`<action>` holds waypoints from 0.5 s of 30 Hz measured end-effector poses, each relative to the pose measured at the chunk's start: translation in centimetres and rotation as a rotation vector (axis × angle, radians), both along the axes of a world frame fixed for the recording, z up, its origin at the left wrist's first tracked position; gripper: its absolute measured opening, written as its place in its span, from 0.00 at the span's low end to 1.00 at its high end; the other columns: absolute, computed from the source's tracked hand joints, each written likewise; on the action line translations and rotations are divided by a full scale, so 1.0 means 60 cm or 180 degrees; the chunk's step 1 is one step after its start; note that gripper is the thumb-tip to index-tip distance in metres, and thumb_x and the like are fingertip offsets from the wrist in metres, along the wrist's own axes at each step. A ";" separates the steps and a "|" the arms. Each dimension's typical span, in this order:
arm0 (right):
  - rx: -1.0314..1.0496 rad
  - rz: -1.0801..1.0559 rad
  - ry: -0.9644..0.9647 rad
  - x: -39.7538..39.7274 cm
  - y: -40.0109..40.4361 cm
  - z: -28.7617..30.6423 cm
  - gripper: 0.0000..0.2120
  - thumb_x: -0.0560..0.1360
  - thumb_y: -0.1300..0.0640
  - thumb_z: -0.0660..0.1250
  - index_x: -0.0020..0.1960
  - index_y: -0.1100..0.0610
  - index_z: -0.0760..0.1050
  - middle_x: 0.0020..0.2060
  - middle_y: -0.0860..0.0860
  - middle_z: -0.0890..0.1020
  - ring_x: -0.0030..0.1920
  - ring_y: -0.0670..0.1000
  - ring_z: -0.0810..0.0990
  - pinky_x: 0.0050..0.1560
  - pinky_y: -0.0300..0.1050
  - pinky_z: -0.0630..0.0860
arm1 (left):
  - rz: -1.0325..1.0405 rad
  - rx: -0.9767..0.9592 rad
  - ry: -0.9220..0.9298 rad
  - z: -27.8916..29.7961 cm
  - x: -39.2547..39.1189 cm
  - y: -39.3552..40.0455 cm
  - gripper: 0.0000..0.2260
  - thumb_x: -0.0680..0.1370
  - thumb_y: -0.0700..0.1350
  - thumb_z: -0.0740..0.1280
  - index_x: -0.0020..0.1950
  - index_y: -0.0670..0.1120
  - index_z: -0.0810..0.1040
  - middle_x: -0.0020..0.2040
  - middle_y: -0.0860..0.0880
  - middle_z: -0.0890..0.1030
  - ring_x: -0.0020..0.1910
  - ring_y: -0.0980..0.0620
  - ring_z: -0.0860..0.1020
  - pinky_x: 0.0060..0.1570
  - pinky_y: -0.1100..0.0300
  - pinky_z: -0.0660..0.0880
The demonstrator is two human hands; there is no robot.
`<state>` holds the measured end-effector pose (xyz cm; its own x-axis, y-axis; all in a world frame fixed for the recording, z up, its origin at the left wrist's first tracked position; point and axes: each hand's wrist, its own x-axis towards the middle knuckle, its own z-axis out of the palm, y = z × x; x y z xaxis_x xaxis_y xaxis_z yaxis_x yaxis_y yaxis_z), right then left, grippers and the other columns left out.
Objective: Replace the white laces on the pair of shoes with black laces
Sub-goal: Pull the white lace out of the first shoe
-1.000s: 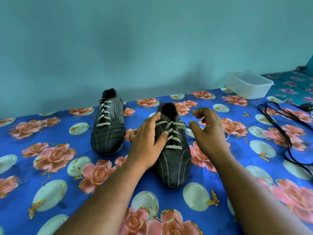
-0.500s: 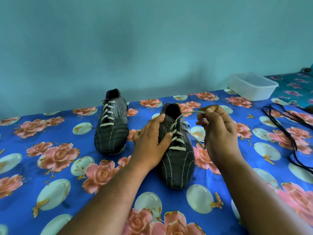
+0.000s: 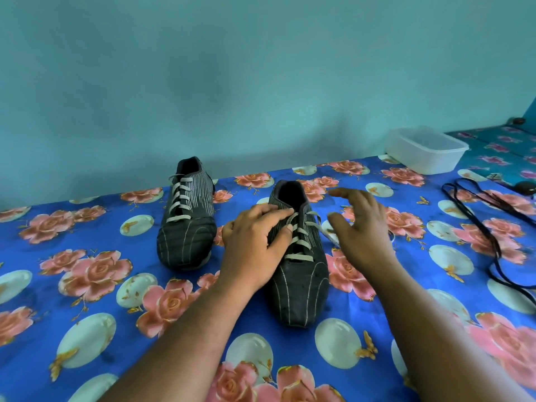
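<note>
On the floral cloth [image 3: 87,285] your left hand [image 3: 252,242] clasps the near shoe [image 3: 298,256], fingers curled over its white lace [image 3: 301,236]. Beside it the other shoe [image 3: 187,221] stands apart, fully laced. Black laces [image 3: 493,242] lie at your right, a plastic tub [image 3: 426,150] behind. Since half a second ago your right hand [image 3: 362,227] has released the lace end and spread wide. Bare cloth lies between shoe and black laces.
</note>
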<state>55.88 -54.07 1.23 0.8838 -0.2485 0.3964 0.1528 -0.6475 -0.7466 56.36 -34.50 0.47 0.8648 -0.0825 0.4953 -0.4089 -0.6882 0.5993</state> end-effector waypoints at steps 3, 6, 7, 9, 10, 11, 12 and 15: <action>-0.0439 0.0515 -0.0013 -0.004 0.018 -0.005 0.19 0.78 0.51 0.63 0.69 0.39 0.74 0.68 0.41 0.73 0.70 0.51 0.65 0.72 0.56 0.61 | 0.0122 -0.0031 -0.0053 0.008 0.000 -0.012 0.13 0.77 0.61 0.64 0.57 0.61 0.83 0.53 0.59 0.80 0.57 0.53 0.78 0.59 0.43 0.70; -0.0561 0.0707 0.0143 -0.006 0.023 -0.006 0.23 0.77 0.45 0.56 0.70 0.37 0.72 0.68 0.39 0.74 0.70 0.50 0.64 0.72 0.59 0.61 | 0.0309 0.0004 -0.0122 0.009 0.003 -0.021 0.07 0.77 0.57 0.70 0.52 0.59 0.83 0.47 0.58 0.80 0.52 0.51 0.79 0.56 0.44 0.72; -0.0545 0.0736 0.0176 -0.006 0.024 -0.006 0.24 0.75 0.44 0.54 0.70 0.37 0.72 0.68 0.38 0.74 0.70 0.50 0.65 0.72 0.59 0.61 | 0.0357 -0.0016 -0.0099 0.009 0.005 -0.022 0.05 0.77 0.56 0.71 0.51 0.59 0.83 0.45 0.57 0.79 0.52 0.51 0.78 0.56 0.45 0.72; -0.0516 0.0761 0.0221 -0.005 0.024 -0.004 0.23 0.76 0.45 0.55 0.70 0.36 0.70 0.67 0.37 0.74 0.69 0.50 0.65 0.72 0.59 0.61 | 0.0394 -0.0069 0.0013 0.009 0.010 -0.022 0.04 0.77 0.55 0.72 0.49 0.57 0.83 0.44 0.57 0.79 0.50 0.51 0.78 0.55 0.47 0.70; -0.0514 0.0758 0.0227 -0.004 0.024 -0.004 0.22 0.77 0.46 0.57 0.69 0.35 0.70 0.67 0.37 0.74 0.69 0.50 0.65 0.72 0.60 0.61 | 0.0398 -0.0088 0.0097 0.010 0.012 -0.022 0.05 0.77 0.55 0.71 0.48 0.56 0.83 0.43 0.57 0.78 0.50 0.51 0.78 0.55 0.48 0.69; -0.0531 0.0753 0.0221 -0.003 0.023 -0.005 0.20 0.78 0.48 0.58 0.69 0.35 0.70 0.66 0.37 0.74 0.69 0.51 0.65 0.71 0.60 0.61 | 0.0411 -0.0113 0.0201 0.010 0.014 -0.021 0.05 0.78 0.55 0.71 0.48 0.55 0.83 0.43 0.58 0.78 0.50 0.52 0.78 0.54 0.50 0.68; -0.0552 0.0751 0.0218 -0.002 0.023 -0.006 0.20 0.80 0.50 0.60 0.69 0.35 0.69 0.66 0.37 0.74 0.68 0.51 0.65 0.71 0.60 0.61 | 0.0433 -0.0138 0.0315 0.011 0.016 -0.019 0.05 0.78 0.54 0.69 0.48 0.55 0.83 0.42 0.58 0.77 0.50 0.52 0.78 0.54 0.51 0.66; -0.0611 0.0752 0.0253 -0.002 0.023 -0.008 0.21 0.81 0.53 0.62 0.69 0.34 0.68 0.66 0.37 0.74 0.67 0.50 0.65 0.71 0.61 0.62 | 0.0546 -0.0119 0.0574 0.008 0.023 -0.009 0.07 0.80 0.53 0.65 0.47 0.53 0.82 0.44 0.56 0.80 0.49 0.51 0.79 0.60 0.48 0.65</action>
<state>55.73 -52.68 0.76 0.9382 0.0403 0.3437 0.2621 -0.7313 -0.6297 57.73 -35.06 0.94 0.9392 0.0885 0.3318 -0.1723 -0.7143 0.6783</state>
